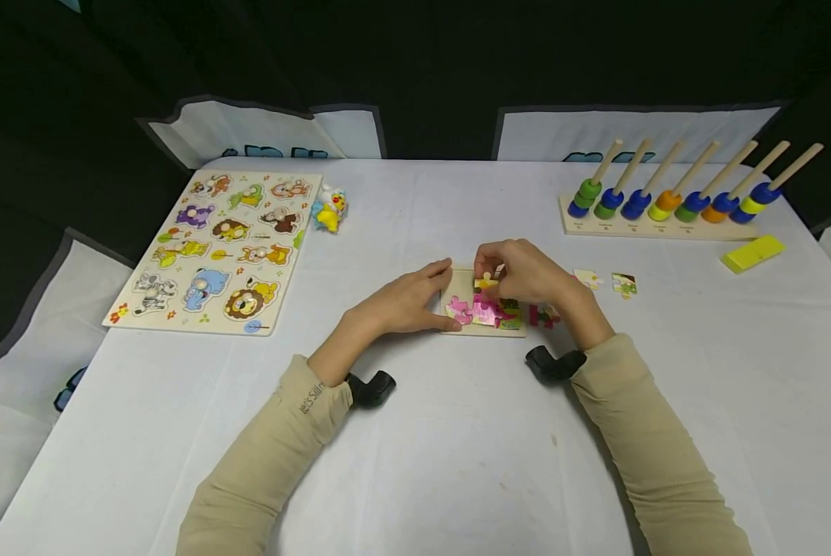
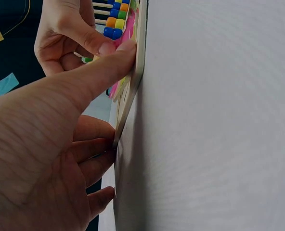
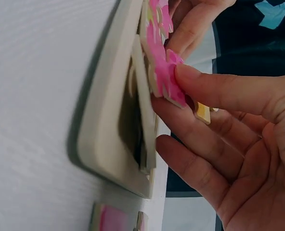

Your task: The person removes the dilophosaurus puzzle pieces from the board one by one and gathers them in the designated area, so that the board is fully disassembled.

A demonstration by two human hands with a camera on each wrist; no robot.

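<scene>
A small wooden jigsaw board lies on the table with pink puzzle pieces in it. My left hand spans the board's left edge, its thumb over the near corner and its fairly straight fingers touching the edge. With thumb and forefinger, my right hand pinches a pink jigsaw piece over the board. A yellow jigsaw piece shows close to those fingers. In the right wrist view, one piece stands tilted in the board's frame.
Loose jigsaw pieces lie right of the board: a dark pink one, a pale one and a green-brown one. An animal puzzle and small toy figure sit left; a bead stacker and yellow block stand right.
</scene>
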